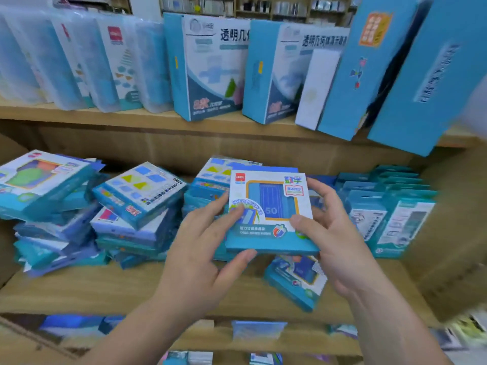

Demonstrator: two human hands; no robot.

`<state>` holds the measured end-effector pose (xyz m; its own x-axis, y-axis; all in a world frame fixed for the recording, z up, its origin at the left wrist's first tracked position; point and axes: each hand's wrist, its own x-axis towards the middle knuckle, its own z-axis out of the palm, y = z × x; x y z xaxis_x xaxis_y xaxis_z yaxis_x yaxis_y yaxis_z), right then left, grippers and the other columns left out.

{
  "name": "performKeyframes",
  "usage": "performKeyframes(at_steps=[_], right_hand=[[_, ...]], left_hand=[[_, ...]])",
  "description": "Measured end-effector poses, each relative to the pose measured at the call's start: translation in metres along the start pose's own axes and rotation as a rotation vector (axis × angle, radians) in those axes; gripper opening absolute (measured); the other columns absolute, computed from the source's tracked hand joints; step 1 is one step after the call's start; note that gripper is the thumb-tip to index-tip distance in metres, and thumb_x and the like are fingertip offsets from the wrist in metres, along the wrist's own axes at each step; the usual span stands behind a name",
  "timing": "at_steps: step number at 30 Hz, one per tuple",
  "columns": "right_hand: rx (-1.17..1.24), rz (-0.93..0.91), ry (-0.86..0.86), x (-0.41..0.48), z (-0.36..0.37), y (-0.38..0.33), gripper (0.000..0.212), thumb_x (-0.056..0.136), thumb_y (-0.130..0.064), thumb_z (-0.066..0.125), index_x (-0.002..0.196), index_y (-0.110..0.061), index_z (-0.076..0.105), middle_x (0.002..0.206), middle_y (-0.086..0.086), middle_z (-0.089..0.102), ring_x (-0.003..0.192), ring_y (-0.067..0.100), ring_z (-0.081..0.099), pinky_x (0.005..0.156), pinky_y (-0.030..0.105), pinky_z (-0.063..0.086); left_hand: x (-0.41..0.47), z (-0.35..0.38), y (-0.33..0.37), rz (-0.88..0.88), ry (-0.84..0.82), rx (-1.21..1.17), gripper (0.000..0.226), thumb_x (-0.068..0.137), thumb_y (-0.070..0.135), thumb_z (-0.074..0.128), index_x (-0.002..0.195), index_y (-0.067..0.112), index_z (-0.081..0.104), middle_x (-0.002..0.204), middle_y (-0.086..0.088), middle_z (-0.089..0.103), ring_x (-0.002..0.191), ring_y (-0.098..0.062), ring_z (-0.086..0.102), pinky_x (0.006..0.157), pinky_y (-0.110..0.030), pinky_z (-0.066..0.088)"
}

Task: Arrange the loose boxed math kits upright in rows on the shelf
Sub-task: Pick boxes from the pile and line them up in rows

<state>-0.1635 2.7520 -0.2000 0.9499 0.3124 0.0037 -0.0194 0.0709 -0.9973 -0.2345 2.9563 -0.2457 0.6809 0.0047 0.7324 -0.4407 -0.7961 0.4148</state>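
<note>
I hold one boxed math kit (270,209), white and blue with a "50" window on its face, above the middle shelf (110,288). My left hand (203,248) grips its left side and bottom edge, thumb under the front edge. My right hand (334,233) grips its right side, thumb on the face. Another loose kit (295,281) lies tilted on the shelf board just below it. Flat, untidy stacks of kits (134,206) fill the left and middle of the shelf. A row of kits standing upright (384,206) is at the right.
The upper shelf carries clear plastic cases (87,64) at left and tall blue boxes (208,67) leaning at right; one large blue box (421,80) overhangs its edge. A cardboard carton (453,233) stands at the far right. More items sit on a lower shelf (258,330).
</note>
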Motion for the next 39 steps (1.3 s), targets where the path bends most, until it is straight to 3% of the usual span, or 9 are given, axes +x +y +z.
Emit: performKeyframes(at_steps=[9,13,15,19,22,25,30,34,39], right_hand=[[-0.051,0.173,0.191,0.000,-0.099,0.079,0.055,0.091,0.003,0.059,0.126,-0.038,0.050,0.097,0.009,0.073,0.076,0.022,0.069,0.045,0.028,0.050],[-0.157,0.239,0.177,0.003,-0.102,0.112,0.056,0.091,0.004,0.060,0.132,-0.029,0.044,0.088,0.007,0.073,0.060,0.019,0.067,0.041,0.034,0.049],[-0.214,0.264,0.198,0.005,-0.101,0.122,0.055,0.090,0.001,0.062,0.129,-0.033,0.045,0.096,0.009,0.071,0.064,0.019,0.069,0.045,0.037,0.053],[-0.462,0.210,0.277,0.008,-0.100,0.129,0.049,0.087,-0.014,0.069,0.122,-0.042,0.047,0.095,-0.003,0.071,0.068,0.006,0.068,0.051,0.030,0.054],[-0.702,0.195,0.287,0.013,-0.100,0.129,0.049,0.084,-0.040,0.070,0.126,-0.044,0.044,0.093,-0.014,0.071,0.089,0.015,0.068,0.074,0.037,0.054],[-0.858,0.240,0.260,0.017,-0.100,0.131,0.060,0.075,-0.066,0.057,0.128,-0.048,0.036,0.100,-0.014,0.072,0.097,0.023,0.068,0.079,0.041,0.055],[-0.895,0.248,0.190,0.018,-0.101,0.127,0.060,0.087,-0.051,0.065,0.139,-0.037,0.040,0.101,-0.015,0.067,0.107,0.022,0.065,0.072,0.031,0.042],[-0.887,0.251,0.204,0.020,-0.103,0.129,0.066,0.083,-0.055,0.068,0.139,-0.036,0.040,0.110,-0.012,0.071,0.103,0.021,0.066,0.078,0.034,0.049],[-0.720,0.298,0.161,0.019,-0.104,0.136,0.077,0.078,-0.048,0.077,0.143,-0.030,0.040,0.109,-0.018,0.070,0.105,0.013,0.066,0.087,0.032,0.050]], left_hand=[[-0.056,0.086,-0.020,-0.220,-0.169,0.298,0.049,0.087,0.051,0.057,0.120,0.016,0.067,0.125,-0.006,0.059,0.107,-0.031,0.059,0.093,-0.041,0.047],[-0.064,0.100,-0.023,-0.159,-0.359,0.458,0.043,0.084,0.045,0.063,0.122,0.026,0.066,0.140,-0.001,0.055,0.095,-0.025,0.066,0.070,-0.036,0.058],[-0.057,0.108,-0.018,-0.142,-0.544,0.509,0.047,0.088,0.041,0.064,0.134,0.035,0.056,0.156,0.010,0.039,0.091,-0.021,0.070,0.061,-0.033,0.055],[-0.044,0.121,-0.024,-0.274,-0.915,0.570,0.060,0.099,0.021,0.040,0.154,0.036,0.022,0.165,0.020,-0.006,0.107,-0.025,0.064,0.069,-0.037,0.051],[-0.045,0.125,-0.030,-0.260,-0.917,0.660,0.066,0.097,0.018,0.039,0.157,0.030,0.014,0.165,0.017,-0.008,0.108,-0.024,0.059,0.070,-0.037,0.050],[-0.050,0.124,-0.035,-0.310,-0.912,0.692,0.069,0.099,0.023,0.037,0.158,0.031,0.003,0.165,0.017,-0.007,0.121,-0.024,0.050,0.077,-0.037,0.049],[-0.046,0.116,-0.046,-0.349,-0.906,0.689,0.063,0.103,0.036,0.031,0.158,0.031,0.002,0.166,0.015,-0.004,0.126,-0.025,0.050,0.088,-0.040,0.051],[-0.042,0.112,-0.041,-0.376,-0.913,0.583,0.059,0.103,0.044,0.030,0.158,0.031,0.011,0.166,0.016,0.001,0.121,-0.022,0.057,0.086,-0.037,0.053],[-0.041,0.113,-0.027,-0.368,-0.694,0.247,0.056,0.100,0.049,0.031,0.151,0.028,0.037,0.155,0.009,0.040,0.133,-0.017,0.049,0.103,-0.029,0.043]])
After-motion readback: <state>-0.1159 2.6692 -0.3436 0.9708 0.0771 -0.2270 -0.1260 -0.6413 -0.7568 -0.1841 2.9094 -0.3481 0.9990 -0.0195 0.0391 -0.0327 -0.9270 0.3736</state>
